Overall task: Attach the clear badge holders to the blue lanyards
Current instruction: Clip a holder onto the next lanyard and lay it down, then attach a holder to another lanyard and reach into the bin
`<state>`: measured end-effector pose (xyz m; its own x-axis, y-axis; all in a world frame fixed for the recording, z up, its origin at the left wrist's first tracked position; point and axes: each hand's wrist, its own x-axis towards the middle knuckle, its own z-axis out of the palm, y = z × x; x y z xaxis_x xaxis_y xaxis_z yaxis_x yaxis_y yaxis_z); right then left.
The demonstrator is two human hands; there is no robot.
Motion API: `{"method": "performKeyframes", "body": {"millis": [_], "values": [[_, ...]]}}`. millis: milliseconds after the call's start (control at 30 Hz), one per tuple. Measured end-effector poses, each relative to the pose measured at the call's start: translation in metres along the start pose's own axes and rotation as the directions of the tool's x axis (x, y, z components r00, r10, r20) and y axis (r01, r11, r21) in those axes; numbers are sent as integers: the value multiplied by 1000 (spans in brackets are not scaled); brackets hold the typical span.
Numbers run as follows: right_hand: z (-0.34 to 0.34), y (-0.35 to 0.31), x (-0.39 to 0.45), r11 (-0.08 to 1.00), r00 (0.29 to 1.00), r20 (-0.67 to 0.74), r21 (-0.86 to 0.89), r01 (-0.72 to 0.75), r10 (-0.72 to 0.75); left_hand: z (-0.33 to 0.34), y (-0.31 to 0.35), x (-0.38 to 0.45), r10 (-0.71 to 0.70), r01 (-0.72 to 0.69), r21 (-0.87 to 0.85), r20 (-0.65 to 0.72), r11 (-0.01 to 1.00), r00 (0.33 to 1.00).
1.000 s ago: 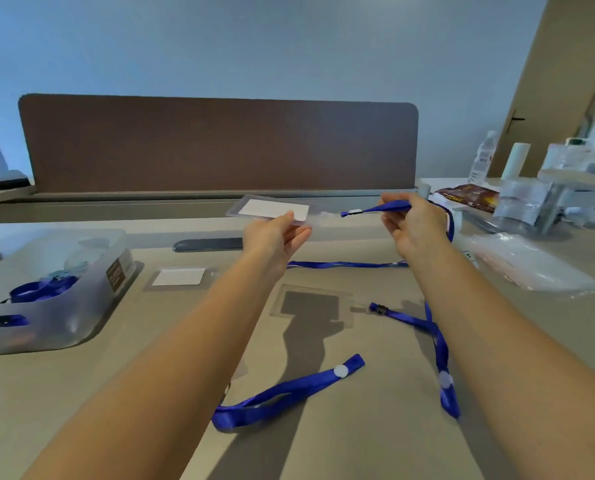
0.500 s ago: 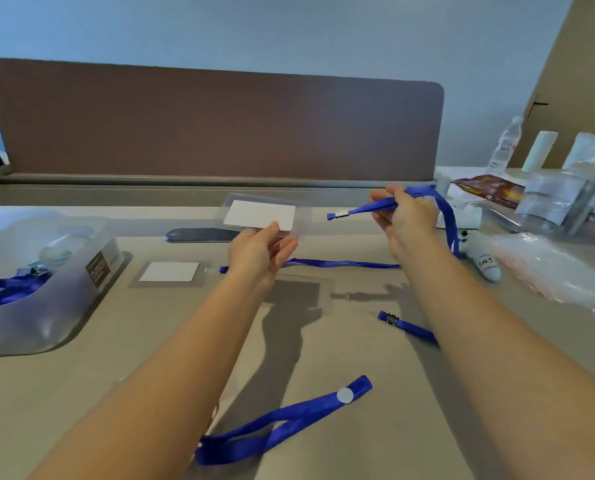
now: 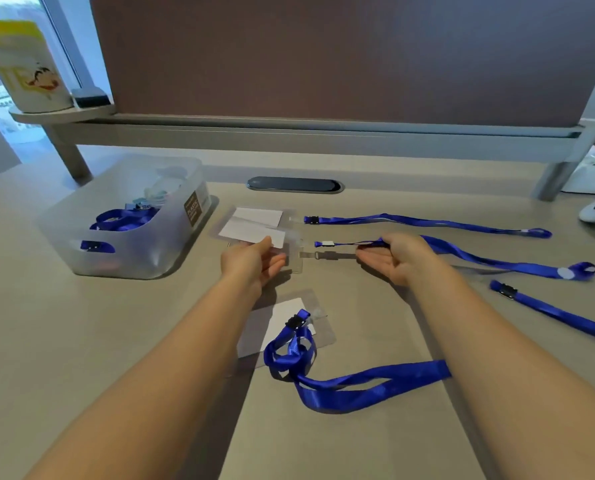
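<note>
A brown label (image 3: 192, 213) is sticking to the right-hand wall of the clear plastic bin (image 3: 126, 216), which is sitting near the left edge of the desk (image 3: 81, 341). Its top word is reading "PLASTIC"; the smaller lines under it are showing too blurred to make out. A white and yellow container (image 3: 25, 64) is standing on the shelf (image 3: 60, 114) beyond the desk's far left corner and is showing a cartoon drawing, with no letters that can be read.

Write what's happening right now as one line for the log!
left hand: holds clear badge holder | right hand: pinches blue lanyard | clip end: beside holder, not attached
</note>
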<state>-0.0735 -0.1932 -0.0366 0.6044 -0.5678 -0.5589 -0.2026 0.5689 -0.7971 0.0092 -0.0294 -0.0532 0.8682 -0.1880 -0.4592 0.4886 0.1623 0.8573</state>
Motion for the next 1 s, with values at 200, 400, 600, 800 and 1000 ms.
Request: {"method": "performKeyframes", "body": {"millis": [200, 400, 600, 800, 1000], "values": [[2, 6, -4, 965, 1000, 8, -262, 10, -8, -10, 3, 2, -51, 51, 48, -7, 997, 999], [-1, 11, -17, 611, 961, 111, -752, 248, -254, -32, 11, -12, -27, 0, 360, 71, 933, 997], [-2, 33, -47, 67, 869, 330, -923, 379, -370, -44, 1, -38, 245, -354, 910, 300, 217, 922], [-10, 41, -73, 35, 869, 367, -916, 400, -332, -43, -3, -58, 59, -375, 918, 385, -127, 921], [-21, 40, -92, 72, 880, 354, -916, 394, -317, -45, -3, -70, -22, -280, 949, 280, -145, 960]]}}
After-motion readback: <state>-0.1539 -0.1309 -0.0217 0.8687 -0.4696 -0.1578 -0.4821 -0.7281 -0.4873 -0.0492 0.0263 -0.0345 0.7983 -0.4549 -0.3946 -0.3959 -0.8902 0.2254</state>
